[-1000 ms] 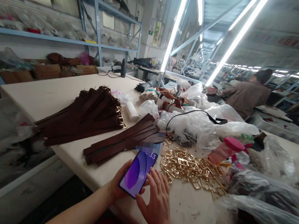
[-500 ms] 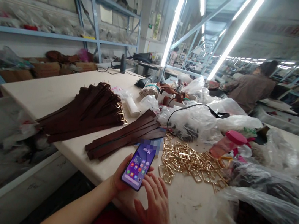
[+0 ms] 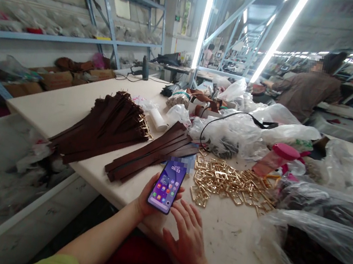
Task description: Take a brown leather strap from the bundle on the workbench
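Left hand [image 3: 145,201] grips phone [image 3: 167,186] at lower centre, right hand [image 3: 190,239] spread, empty — a loose hold could drop it off the table edge [image 3: 107,192]

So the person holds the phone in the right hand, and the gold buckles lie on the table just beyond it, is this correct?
Not quite: the head view shows the phone held in the left hand, not the right. The right hand hovers beside it with fingers spread, holding nothing. The gold buckles do lie on the table just beyond the phone.
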